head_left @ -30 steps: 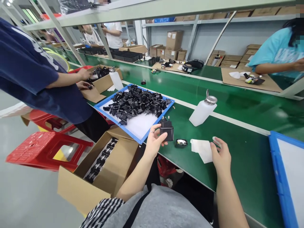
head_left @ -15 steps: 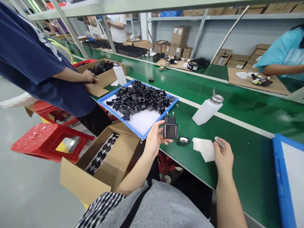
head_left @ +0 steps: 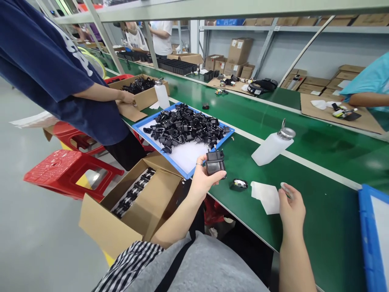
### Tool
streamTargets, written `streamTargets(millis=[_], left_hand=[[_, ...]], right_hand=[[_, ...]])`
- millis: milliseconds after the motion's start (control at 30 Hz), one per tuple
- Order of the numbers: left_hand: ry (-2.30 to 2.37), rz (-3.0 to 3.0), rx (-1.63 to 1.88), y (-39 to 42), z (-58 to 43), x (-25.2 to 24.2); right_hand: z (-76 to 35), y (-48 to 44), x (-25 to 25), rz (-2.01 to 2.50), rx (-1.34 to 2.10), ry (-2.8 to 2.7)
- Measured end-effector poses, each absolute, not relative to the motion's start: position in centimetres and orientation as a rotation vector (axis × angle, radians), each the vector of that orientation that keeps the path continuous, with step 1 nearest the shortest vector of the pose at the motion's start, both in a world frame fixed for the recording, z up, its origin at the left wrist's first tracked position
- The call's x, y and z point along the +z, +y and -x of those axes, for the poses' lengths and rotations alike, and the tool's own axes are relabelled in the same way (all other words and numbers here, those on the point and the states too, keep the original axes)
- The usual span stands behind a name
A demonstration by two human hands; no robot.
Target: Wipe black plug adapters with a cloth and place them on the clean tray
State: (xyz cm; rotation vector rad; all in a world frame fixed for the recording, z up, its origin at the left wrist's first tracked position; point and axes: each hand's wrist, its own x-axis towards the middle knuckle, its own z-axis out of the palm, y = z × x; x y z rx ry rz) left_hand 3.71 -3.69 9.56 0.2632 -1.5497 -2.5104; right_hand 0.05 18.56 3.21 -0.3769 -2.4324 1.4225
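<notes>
- The black plug (head_left: pixel 215 164) is up in front of me, clear of the bench, its two metal prongs pointing upward.
- My left hand (head_left: pixel 201 179) grips it, thumb across the near face and fingers behind; one finger wears a ring.
- Just right of the plug, a black oval shell (head_left: pixel 238 185) lies on the green bench (head_left: pixel 325 231), something pale and shiny inside.
- Right of the shell lies a white cloth (head_left: pixel 266 197), flat and creased.
- My right hand (head_left: pixel 292 207) is at the cloth's right edge, fingers curled toward the thumb. Something whitish, perhaps a finger cover, shows at the tips; I cannot tell whether they pinch anything.
- Behind the cloth stands a white bottle (head_left: pixel 271 149) with a metal cap.
- Beyond my left hand, a blue-rimmed tray (head_left: pixel 184 157) holds a heap of small black plugs (head_left: pixel 188 126).
- Below the tray, an open carton (head_left: pixel 109 225) holds rows of black pieces, near a red stool (head_left: pixel 62 170).
- Farther left, a co-worker in navy (head_left: pixel 75 87) reaches toward a box of black parts.
</notes>
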Motion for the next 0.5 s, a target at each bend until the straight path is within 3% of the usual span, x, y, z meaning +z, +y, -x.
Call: streamTargets(millis=[267,500], left_hand=[[-1.577,-0.298,-2.373,-3.7,-3.1,8.5],[-1.294,-0.326,-2.676,-3.9,-2.9,8.3]], right_hand=[[0.0,18.4,3.3,0.420,1.399,-2.452],[-0.7,19.2,3.6,0.319,1.325,-2.550]])
